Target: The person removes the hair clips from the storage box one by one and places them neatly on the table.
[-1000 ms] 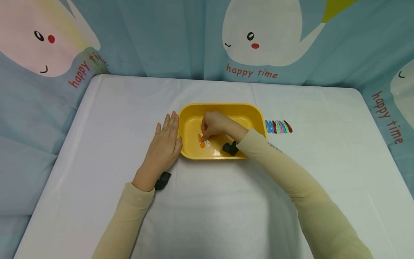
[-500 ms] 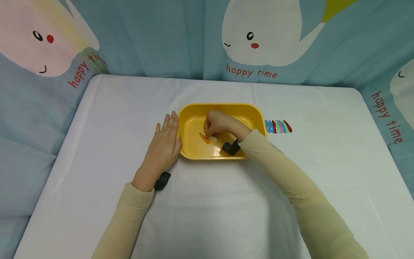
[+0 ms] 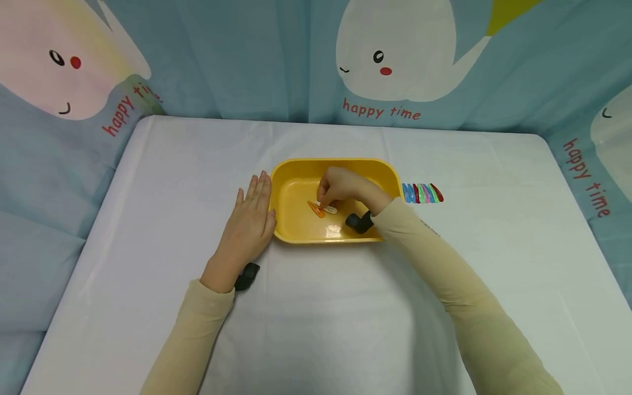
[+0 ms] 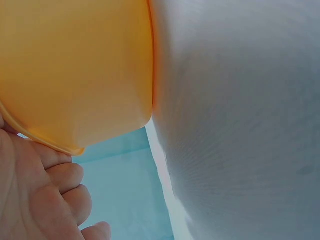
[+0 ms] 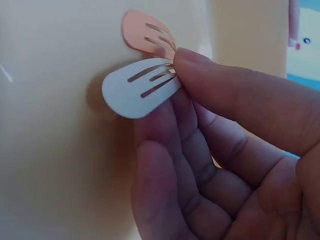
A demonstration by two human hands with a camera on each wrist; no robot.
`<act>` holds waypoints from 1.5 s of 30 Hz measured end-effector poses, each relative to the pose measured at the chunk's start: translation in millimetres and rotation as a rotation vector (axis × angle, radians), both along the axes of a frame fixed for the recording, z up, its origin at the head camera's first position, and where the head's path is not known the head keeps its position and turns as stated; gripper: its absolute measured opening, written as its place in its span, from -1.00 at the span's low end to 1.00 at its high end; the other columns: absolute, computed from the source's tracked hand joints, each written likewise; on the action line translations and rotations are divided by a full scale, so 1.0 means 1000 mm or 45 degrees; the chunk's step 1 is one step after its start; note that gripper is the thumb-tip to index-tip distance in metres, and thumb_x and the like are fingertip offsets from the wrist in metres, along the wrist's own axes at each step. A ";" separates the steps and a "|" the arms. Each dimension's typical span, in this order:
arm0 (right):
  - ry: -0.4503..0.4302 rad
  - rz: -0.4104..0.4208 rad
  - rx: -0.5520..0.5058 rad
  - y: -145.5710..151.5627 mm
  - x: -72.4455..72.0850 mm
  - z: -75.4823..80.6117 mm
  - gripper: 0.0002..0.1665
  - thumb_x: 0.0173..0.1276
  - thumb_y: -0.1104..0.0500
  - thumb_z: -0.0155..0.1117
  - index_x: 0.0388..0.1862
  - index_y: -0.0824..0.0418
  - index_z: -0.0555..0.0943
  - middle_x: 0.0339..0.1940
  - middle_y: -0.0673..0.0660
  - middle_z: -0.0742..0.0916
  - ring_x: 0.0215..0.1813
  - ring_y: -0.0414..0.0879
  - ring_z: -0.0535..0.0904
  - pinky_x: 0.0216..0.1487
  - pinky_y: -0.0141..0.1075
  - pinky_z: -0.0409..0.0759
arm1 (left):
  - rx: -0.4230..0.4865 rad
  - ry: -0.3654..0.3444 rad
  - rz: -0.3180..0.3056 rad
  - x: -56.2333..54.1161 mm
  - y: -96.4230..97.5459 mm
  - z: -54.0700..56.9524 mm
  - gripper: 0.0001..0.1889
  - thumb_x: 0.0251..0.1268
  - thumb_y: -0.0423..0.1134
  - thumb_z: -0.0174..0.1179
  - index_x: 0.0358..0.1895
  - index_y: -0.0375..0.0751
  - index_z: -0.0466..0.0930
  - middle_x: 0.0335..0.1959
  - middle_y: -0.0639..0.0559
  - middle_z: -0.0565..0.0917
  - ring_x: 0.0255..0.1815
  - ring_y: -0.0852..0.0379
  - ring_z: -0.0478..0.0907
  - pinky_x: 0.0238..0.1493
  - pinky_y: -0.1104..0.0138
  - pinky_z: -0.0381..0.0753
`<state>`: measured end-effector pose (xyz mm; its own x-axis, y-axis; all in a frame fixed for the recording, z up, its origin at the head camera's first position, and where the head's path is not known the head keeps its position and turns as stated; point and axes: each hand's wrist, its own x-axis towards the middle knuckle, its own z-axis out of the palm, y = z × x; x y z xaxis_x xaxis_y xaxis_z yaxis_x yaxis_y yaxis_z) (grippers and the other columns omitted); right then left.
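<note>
In the head view my left hand [image 3: 248, 225] lies with straight fingers along the left side of a yellow tray [image 3: 292, 239]. The left wrist view shows its fingers touching the tray's rim [image 4: 50, 142]. Over the tray's inside, my right hand [image 3: 340, 185] pinches a white snap hair clip [image 5: 137, 90] by its narrow end, between thumb and fingers. An orange snap hair clip [image 3: 316, 209] is right beside the white one, its end close to my fingertips. Whether my fingers also grip the orange clip is hidden behind the thumb.
Just right of the tray, several coloured hair clips [image 3: 423, 193] lie in a row on the white-covered table [image 3: 316, 307]. A blue curtain [image 3: 247, 60] with cartoon whales hangs behind the table. A black wrist camera [image 3: 359, 222] sits low over the tray's front wall.
My right hand has shifted a little to the right inside the tray. Both clips have moved right and turned to lie more crosswise. My left hand has stayed at the tray's side.
</note>
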<state>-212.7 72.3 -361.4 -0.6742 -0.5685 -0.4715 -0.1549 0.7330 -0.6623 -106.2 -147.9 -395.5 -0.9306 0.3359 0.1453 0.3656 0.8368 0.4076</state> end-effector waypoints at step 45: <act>-0.086 -0.213 -0.442 0.059 0.030 0.031 -0.90 0.22 0.39 0.22 -0.33 0.46 0.61 -0.50 0.13 0.69 -0.39 0.04 0.56 -0.20 -0.19 0.61 | 0.000 -0.017 0.001 0.000 0.000 0.001 -0.37 0.45 -0.21 -0.26 0.47 -0.40 -0.17 0.51 -0.18 -0.12 0.51 -0.05 -0.25 0.42 -0.03 -0.22</act>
<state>-182.9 131.5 -330.5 -0.7448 -0.5871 -0.3172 0.0004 0.4750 -0.8800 -106.1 -148.1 -394.4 -0.9328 0.3351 0.1329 0.3595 0.8371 0.4123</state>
